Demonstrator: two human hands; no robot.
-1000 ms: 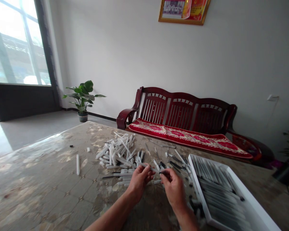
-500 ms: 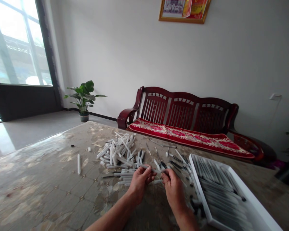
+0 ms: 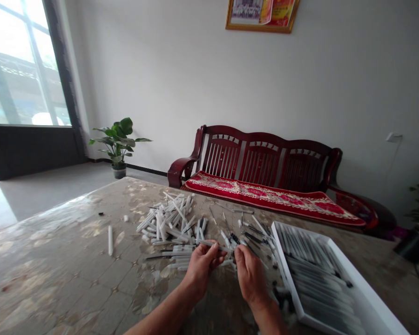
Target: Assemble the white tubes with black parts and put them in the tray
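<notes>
Landmark: the white tray (image 3: 373, 302), sitting on the worktop (image 3: 73, 284), loaded with rows of slim tubes (image 3: 321, 288). Everything placed off that.

My left hand (image 3: 199, 269) is left of the tray, thumb and fingers clamped on one pale tube (image 3: 205, 242), which lies slanted through the grip with an end pointing toward the tray. My right hand (image 3: 252, 274) is between the left hand and the tray, bunched up at that end. Can't tell if it's gripping: fingertips too small and shadowed. Hands near each other, not pressed together.

Change over the last second: small. Left hand and tube have hardly shifted. The right hand has rolled a little and its fingers have folded in; a dark spot showed at its fingertips earlier, and now I can't pick it out. My read: fiddly work at the tube's end, this piece not finished, and no visible gain in the tray.

Rest is as it was. Heap of pale tubes (image 3: 165, 222) well left of the tray; black and pale bits (image 3: 253, 236) just left of the tray's far corner; blurred dark pieces (image 3: 282, 298) right beside its left wall. One loose tube (image 3: 110, 240) far left of the tray. Wooden bench (image 3: 260, 160) beyond the tray.
</notes>
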